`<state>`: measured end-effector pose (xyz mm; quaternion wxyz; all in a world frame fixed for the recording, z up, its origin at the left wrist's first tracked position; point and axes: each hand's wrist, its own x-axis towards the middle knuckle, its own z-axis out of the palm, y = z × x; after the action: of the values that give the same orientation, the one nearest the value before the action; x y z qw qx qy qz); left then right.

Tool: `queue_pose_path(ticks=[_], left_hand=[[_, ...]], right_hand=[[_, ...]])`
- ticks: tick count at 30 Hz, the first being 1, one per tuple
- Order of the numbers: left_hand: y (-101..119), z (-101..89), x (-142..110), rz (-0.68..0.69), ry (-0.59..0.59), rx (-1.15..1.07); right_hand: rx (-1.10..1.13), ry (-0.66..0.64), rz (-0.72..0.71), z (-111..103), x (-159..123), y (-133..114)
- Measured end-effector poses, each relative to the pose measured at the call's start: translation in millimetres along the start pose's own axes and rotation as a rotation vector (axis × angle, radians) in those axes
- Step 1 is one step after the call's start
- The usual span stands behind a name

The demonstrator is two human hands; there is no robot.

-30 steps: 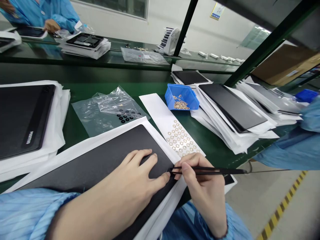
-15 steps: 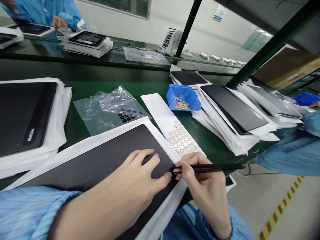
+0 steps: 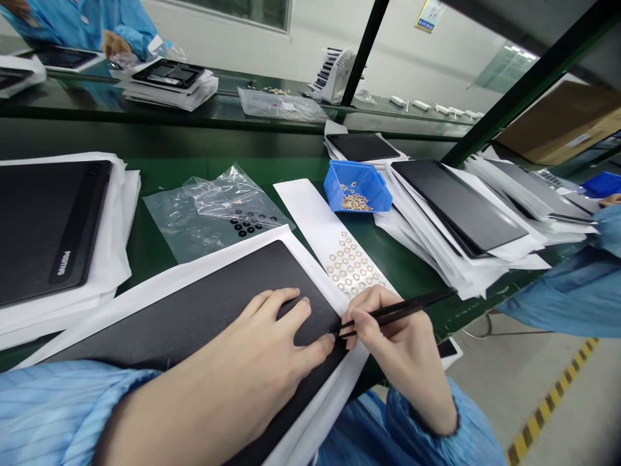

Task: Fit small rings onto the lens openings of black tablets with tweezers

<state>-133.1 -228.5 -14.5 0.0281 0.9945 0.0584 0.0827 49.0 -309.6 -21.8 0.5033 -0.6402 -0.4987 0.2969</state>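
A black tablet back cover (image 3: pixel 194 317) lies on white foam sheets in front of me. My left hand (image 3: pixel 257 362) rests flat on it, fingers spread, index tip near the cover's right corner. My right hand (image 3: pixel 398 356) pinches black tweezers (image 3: pixel 392 310), whose tips touch that corner beside my left index finger. A white strip (image 3: pixel 334 246) with rows of small gold rings lies just beyond my right hand.
A blue bin (image 3: pixel 359 188) holds gold rings. A clear bag (image 3: pixel 213 207) with black rings lies centre. Stacked black covers on foam sit at left (image 3: pixel 48 220) and right (image 3: pixel 460 207). Another person's blue sleeve (image 3: pixel 577 285) is at right; a co-worker (image 3: pixel 92 26) sits far left.
The tweezers' rear end has swung upward and leftward, so the tool now tilts steeply. My right hand shifted slightly left. The left hand has stayed put.
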Motion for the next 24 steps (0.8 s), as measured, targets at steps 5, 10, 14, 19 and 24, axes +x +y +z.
queue_pose_path(ticks=[5, 10, 14, 19, 24], left_hand=[[-1, -0.4, 0, -0.009, 0.023, -0.017], [-2, 0.1, 1, -0.061, 0.032, -0.006], [-2, -0.8, 1, -0.048, 0.014, -0.009], [-1, -0.1, 0, -0.043, 0.031, 0.006], [0, -0.2, -2, -0.016, 0.029, 0.006]], right_hand=[[0.043, 0.038, -0.038, -5, -1, 4], [0.007, -0.037, -0.131, -8, -2, 6], [-0.019, -0.08, -0.143, -10, 1, 4], [-0.03, -0.12, -0.153, -12, 2, 3], [-0.024, -0.158, -0.118, -14, 2, 3]])
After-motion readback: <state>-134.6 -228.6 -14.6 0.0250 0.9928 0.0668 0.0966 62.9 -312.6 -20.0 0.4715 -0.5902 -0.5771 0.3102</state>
